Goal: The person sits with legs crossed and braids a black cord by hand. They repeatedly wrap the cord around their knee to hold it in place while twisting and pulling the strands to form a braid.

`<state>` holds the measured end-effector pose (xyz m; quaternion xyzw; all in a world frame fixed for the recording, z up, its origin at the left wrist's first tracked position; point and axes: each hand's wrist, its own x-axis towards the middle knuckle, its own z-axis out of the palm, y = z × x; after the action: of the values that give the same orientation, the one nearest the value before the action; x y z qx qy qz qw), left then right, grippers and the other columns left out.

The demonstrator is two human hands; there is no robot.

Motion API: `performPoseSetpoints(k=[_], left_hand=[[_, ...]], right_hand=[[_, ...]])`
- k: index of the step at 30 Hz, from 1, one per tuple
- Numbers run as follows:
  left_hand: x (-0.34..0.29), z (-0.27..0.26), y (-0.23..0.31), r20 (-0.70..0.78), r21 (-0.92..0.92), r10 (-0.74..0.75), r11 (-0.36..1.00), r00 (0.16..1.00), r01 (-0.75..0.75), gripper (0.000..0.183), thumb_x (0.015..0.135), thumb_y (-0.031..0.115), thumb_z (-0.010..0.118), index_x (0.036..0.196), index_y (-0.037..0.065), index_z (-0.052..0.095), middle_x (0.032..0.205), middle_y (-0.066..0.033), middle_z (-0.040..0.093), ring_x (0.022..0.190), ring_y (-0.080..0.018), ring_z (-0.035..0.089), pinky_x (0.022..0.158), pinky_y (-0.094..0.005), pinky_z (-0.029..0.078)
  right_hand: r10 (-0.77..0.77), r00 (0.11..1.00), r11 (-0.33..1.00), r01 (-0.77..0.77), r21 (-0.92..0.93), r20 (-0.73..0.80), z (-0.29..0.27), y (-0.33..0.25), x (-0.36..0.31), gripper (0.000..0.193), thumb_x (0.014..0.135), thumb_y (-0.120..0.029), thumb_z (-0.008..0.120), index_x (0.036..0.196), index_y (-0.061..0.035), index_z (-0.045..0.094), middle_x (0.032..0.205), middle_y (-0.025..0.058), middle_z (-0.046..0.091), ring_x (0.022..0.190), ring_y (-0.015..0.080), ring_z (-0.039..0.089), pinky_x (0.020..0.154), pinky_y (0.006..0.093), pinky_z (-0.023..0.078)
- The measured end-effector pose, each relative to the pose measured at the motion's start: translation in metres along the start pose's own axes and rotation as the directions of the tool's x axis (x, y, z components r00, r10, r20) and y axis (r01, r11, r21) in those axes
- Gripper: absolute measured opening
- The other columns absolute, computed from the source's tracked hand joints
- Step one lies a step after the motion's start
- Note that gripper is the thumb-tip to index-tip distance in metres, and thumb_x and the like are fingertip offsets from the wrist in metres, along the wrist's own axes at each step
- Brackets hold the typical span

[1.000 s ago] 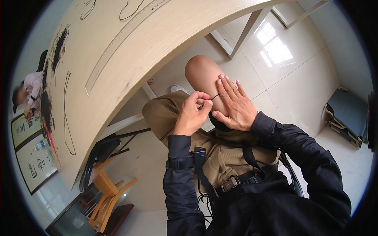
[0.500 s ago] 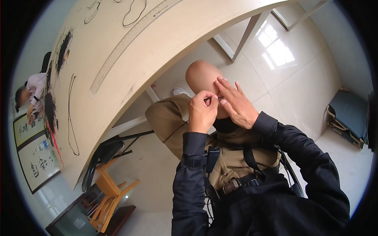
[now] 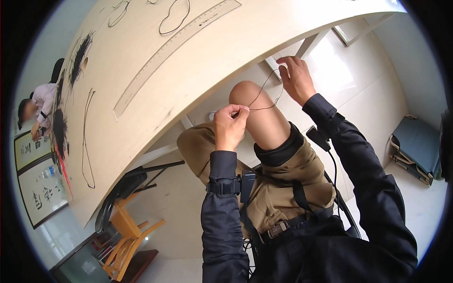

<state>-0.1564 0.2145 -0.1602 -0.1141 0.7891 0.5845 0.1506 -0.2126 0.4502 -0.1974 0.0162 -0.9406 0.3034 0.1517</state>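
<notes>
A thin dark cord point(image 3: 262, 96) hangs in a loose loop over my bare right knee. My left hand point(image 3: 230, 126) pinches one part of it between thumb and forefinger, just left of the knee. Raised beyond the knee, near the table edge, my right hand point(image 3: 297, 81) has its fingers curled, with the upper part of the loop running in between thumb and forefinger. A small bend or knot seems to lie in the cord's right strand; its detail is too fine to make out.
On the pale table point(image 3: 155, 118) lie a clear ruler point(image 3: 165, 59), several cord loops point(image 3: 86, 141) and bundles of black and red strands point(image 3: 60, 129). Another person point(image 3: 43, 101) sits at the far left. A wooden chair point(image 3: 127, 226) and a folded blue-grey cot point(image 3: 415, 144) stand on the floor.
My right hand has lifted off the knee and moved up and away, drawing the cord into an open loop. My left hand has shifted slightly left, still pinching.
</notes>
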Motion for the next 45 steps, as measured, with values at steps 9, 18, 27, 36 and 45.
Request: performPoseSetpoints(k=[9,18,27,36,45], left_hand=[[-0.012,-0.023,-0.007,0.09,-0.126,-0.17,0.975,0.981,0.181,0.022,0.091,0.014,0.071,0.096,-0.007,0.071,0.082,-0.0049,0.07,0.071,-0.0084,0.06,0.066,-0.0253,0.048],[-0.034,0.0,-0.029,0.092,-0.303,-0.091,0.946,0.992,0.115,0.02,0.091,0.015,0.072,0.099,-0.003,0.072,0.079,0.0013,0.064,0.069,-0.0043,0.051,0.061,-0.0215,0.04],[-0.04,0.011,-0.039,0.093,-0.223,-0.011,0.974,0.996,0.032,0.024,0.09,0.019,0.073,0.097,-0.004,0.072,0.083,-0.0015,0.068,0.073,-0.0063,0.057,0.065,-0.0229,0.045],[-0.047,0.008,-0.037,0.13,-0.157,-0.012,0.987,0.991,0.032,0.022,0.092,0.019,0.072,0.097,-0.003,0.071,0.083,-0.0005,0.068,0.074,-0.0047,0.057,0.066,-0.0223,0.045],[-0.048,-0.025,-0.038,0.254,-0.011,0.011,1.0,0.967,-0.009,0.028,0.101,0.027,0.062,0.102,-0.001,0.069,0.078,0.0039,0.062,0.072,-0.0022,0.052,0.065,-0.0209,0.042]], right_hand=[[-0.272,0.911,0.962,0.259,0.086,0.311,0.032,-0.076,-0.052,0.063,0.106,-0.043,0.036,0.156,-0.0057,0.032,0.162,0.0193,0.028,0.152,0.0369,0.022,0.122,0.0564,0.018],[-0.216,0.884,0.967,0.253,-0.037,0.414,-0.001,-0.076,-0.095,0.082,0.101,-0.053,0.042,0.155,0.0059,0.024,0.162,0.0261,0.024,0.152,0.0402,0.02,0.122,0.055,0.017],[-0.181,0.876,0.96,0.256,-0.111,0.447,-0.021,-0.076,-0.117,0.09,0.098,-0.059,0.045,0.155,0.0067,0.022,0.161,0.0278,0.023,0.153,0.0391,0.018,0.123,0.0539,0.017],[-0.177,0.862,0.957,0.264,-0.122,0.474,-0.027,-0.075,-0.127,0.091,0.096,-0.058,0.046,0.157,0.005,0.021,0.163,0.0258,0.022,0.153,0.0373,0.018,0.123,0.0535,0.016],[-0.181,0.859,0.965,0.25,-0.085,0.479,-0.029,-0.07,-0.124,0.09,0.096,-0.057,0.047,0.157,0.0029,0.02,0.164,0.0241,0.021,0.154,0.0365,0.018,0.123,0.0546,0.015]])
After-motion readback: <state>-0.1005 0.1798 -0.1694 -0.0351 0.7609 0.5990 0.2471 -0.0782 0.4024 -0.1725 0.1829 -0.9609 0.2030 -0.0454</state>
